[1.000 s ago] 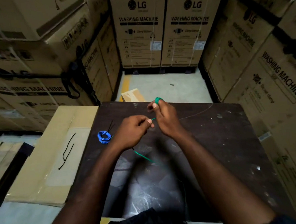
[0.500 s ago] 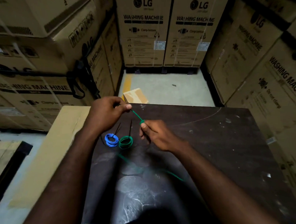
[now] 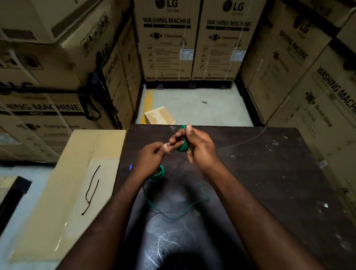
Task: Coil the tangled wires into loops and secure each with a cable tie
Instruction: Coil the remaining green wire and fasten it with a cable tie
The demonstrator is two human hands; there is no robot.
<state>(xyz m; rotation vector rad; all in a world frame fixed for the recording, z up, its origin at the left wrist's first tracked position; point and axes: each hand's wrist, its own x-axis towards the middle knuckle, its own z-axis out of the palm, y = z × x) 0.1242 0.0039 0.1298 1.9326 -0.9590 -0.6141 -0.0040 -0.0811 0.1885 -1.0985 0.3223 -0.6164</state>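
Out to the far left of the hands, a flat cardboard sheet [image 3: 53,203] lies with thin black cable ties [image 3: 92,189] on it, well apart from the action. Just left of the left wrist there's a sliver of a blue coil [image 3: 131,166], mostly hidden behind the hand. The left hand [image 3: 151,159] is up over the dark table [image 3: 278,181], fingers curled and tips pinched together right against the right hand's fingers. It's blurred there, so I cannot tell if wire sits in that pinch. Under the left wrist a green coil [image 3: 157,174] lies flat on the table. The two hands are close together, touching at the fingertips. The right hand [image 3: 198,148] is wrapped round a green wire bundle [image 3: 182,145], with loops showing above the thumb and below the fingers. Beneath both forearms, nearer the person, the loose green wire [image 3: 173,214] sags in a slack curve across the table and climbs back toward the right wrist. Beyond the hands a small carton [image 3: 159,116] sits on the floor, and washing machine boxes [image 3: 165,36] are stacked all round.
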